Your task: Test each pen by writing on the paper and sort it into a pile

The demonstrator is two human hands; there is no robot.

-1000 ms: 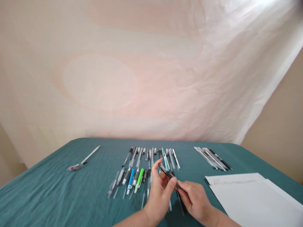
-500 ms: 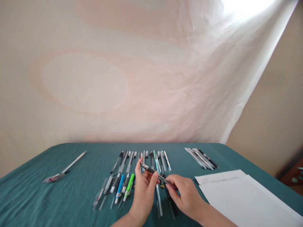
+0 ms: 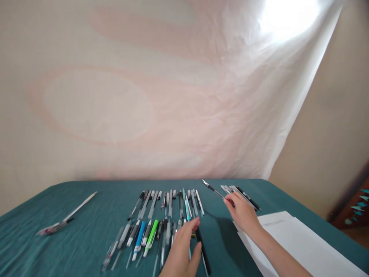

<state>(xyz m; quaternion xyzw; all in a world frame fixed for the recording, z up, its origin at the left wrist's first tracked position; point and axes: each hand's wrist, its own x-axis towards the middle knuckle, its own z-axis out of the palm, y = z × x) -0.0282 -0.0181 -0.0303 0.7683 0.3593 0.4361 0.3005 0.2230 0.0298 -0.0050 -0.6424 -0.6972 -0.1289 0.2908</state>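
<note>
A dark pen with a silvery end (image 3: 212,188) is pinched in my right hand (image 3: 243,212), held above the table and pointing up to the left. Just beyond that hand lies a small group of white and black pens (image 3: 248,198), partly hidden by it. My left hand (image 3: 183,250) hovers over the right end of the near row, fingers apart and holding nothing. It covers some of the pens there. In the near row are a blue marker (image 3: 139,239) and a green marker (image 3: 151,237). Behind them runs a far row of slim pens (image 3: 170,202).
White paper sheets (image 3: 300,246) with faint writing on the top one lie at the right, under my right forearm. On the left side of the green cloth (image 3: 86,246) rest a white stick-like pen (image 3: 82,205) and a reddish clear item (image 3: 52,229). A pale curtain hangs behind.
The dark pen, earlier held between both hands, has left my left hand. My right hand has carried it right and away, toward the right-hand group. My left hand has opened and dropped lower.
</note>
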